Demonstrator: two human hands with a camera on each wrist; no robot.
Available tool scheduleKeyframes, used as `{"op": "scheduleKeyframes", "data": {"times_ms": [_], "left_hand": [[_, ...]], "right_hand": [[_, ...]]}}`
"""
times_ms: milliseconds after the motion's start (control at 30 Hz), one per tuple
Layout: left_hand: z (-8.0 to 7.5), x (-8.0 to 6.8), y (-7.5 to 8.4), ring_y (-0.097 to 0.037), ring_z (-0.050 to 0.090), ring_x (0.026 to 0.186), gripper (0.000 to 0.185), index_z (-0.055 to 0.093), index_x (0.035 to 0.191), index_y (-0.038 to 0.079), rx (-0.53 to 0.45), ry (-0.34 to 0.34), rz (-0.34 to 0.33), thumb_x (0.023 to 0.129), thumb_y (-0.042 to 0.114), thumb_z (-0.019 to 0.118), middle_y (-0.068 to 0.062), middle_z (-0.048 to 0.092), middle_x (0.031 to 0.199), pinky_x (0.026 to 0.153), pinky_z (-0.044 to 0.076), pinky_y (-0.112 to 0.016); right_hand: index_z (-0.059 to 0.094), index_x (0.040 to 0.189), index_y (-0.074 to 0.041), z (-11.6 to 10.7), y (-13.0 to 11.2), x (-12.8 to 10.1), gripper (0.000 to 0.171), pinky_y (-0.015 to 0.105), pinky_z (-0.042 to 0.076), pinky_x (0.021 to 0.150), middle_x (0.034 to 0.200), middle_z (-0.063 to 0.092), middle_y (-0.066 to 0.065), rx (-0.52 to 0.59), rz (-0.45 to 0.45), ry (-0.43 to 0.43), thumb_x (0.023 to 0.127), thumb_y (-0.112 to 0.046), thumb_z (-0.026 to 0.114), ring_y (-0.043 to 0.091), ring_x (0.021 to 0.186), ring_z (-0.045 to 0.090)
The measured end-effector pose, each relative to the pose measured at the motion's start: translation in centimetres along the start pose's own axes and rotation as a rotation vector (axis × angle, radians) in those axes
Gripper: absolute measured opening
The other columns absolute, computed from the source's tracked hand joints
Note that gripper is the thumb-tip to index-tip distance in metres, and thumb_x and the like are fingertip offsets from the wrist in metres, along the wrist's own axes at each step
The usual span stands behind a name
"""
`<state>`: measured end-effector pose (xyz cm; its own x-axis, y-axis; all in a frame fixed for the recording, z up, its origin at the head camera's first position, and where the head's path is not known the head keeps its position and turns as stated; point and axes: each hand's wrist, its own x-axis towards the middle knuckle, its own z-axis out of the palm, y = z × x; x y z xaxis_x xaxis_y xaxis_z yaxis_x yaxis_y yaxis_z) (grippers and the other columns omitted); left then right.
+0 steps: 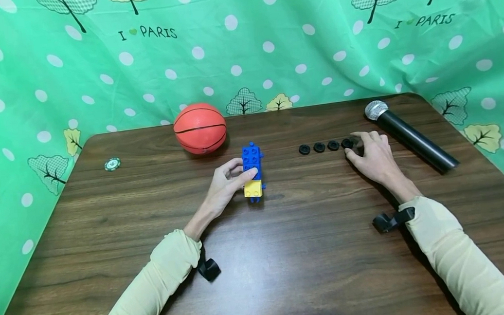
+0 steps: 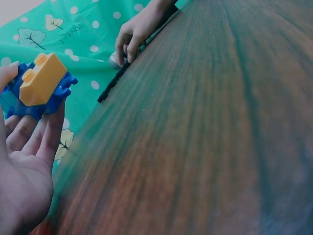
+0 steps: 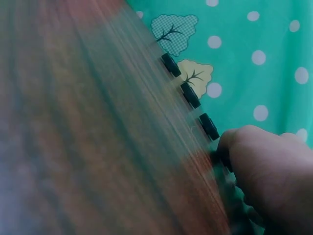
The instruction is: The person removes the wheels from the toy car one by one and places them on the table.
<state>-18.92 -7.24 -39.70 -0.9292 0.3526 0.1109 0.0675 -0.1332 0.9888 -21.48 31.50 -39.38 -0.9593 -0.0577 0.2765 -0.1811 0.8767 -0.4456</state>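
Note:
My left hand (image 1: 224,188) grips a toy-brick car body between thumb and fingers, raised over the middle of the table. Its blue bricks (image 1: 250,153) make up the far part, and a yellow brick (image 1: 252,188) sits at the near end. Small blue axle stubs poke out at the side. Farther right, my right hand (image 1: 376,161) pinches a small black wheel (image 1: 346,143), the rightmost in a row, at the tabletop. Three more black wheels (image 1: 319,147) lie to its left. In the right wrist view the fingers (image 3: 232,147) partly hide the pinched wheel.
A red toy basketball (image 1: 200,129) stands at the back, left of the car body. Beyond my right hand lies a black microphone (image 1: 417,138) with a silver head. At the far left is a green-and-white poker chip (image 1: 112,164). A green printed cloth (image 1: 244,46) hangs behind the wooden table (image 1: 286,272).

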Motion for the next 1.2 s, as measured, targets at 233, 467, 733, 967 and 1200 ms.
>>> {"op": "scheduleKeyframes", "data": {"times_ms": [233, 467, 733, 967, 1200], "left_hand": [[-0.1, -0.2, 0.0, -0.015, 0.068, 0.087, 0.044, 0.062, 0.127, -0.004, 0.016, -0.017, -0.002, 0.094, 0.023, 0.069, -0.014, 0.071, 0.107, 0.08, 0.056, -0.027], [-0.1, -0.5, 0.5, -0.016, 0.065, 0.087, 0.047, 0.059, 0.131, -0.005, 0.052, -0.058, -0.032, 0.094, 0.023, 0.068, -0.014, 0.069, 0.109, 0.076, 0.054, -0.026], [-0.6, -0.8, 1.6, -0.021, 0.063, 0.088, 0.053, 0.059, 0.139, -0.002, 0.182, -0.212, -0.089, 0.095, 0.026, 0.065, -0.015, 0.067, 0.11, 0.072, 0.054, -0.028], [-1.1, -1.1, 2.7, -0.022, 0.058, 0.091, 0.057, 0.062, 0.14, 0.0, 0.286, -0.408, -0.133, 0.094, 0.034, 0.063, -0.01, 0.069, 0.106, 0.077, 0.049, -0.031], [-1.3, -1.4, 3.4, -0.025, 0.058, 0.107, 0.06, 0.062, 0.142, 0.001, 0.295, -0.512, -0.15, 0.094, 0.038, 0.066, -0.01, 0.07, 0.124, 0.09, 0.049, -0.036]], "right_hand": [[0.055, 0.132, 0.01, 0.0, -1.1, -0.9, 0.041, 0.054, 0.029, 0.087, 0.104, 0.055, 0.027, 0.088, -0.024, 0.091, 0.101, -0.015, 0.061, 0.043, 0.098, 0.045], [0.065, 0.121, 0.006, 1.0, -5.6, -1.7, 0.028, 0.043, 0.033, 0.08, 0.096, 0.059, 0.018, 0.221, -0.313, 0.174, 0.094, -0.002, 0.068, 0.033, 0.091, 0.048], [0.059, 0.139, 0.0, 1.5, -12.0, -3.8, 0.052, 0.031, 0.046, 0.099, 0.125, 0.064, 0.015, 0.352, -0.648, 0.036, 0.09, -0.002, 0.076, 0.026, 0.114, 0.06], [0.051, 0.148, 0.0, 1.8, -14.2, -5.1, 0.059, 0.03, 0.041, 0.11, 0.143, 0.055, 0.013, 0.389, -0.736, -0.103, 0.094, -0.007, 0.074, 0.028, 0.129, 0.056], [0.056, 0.14, 0.002, 2.3, -14.8, -5.9, 0.054, 0.026, 0.047, 0.103, 0.133, 0.061, 0.012, 0.444, -0.809, -0.126, 0.09, 0.003, 0.076, 0.025, 0.117, 0.063]]}}
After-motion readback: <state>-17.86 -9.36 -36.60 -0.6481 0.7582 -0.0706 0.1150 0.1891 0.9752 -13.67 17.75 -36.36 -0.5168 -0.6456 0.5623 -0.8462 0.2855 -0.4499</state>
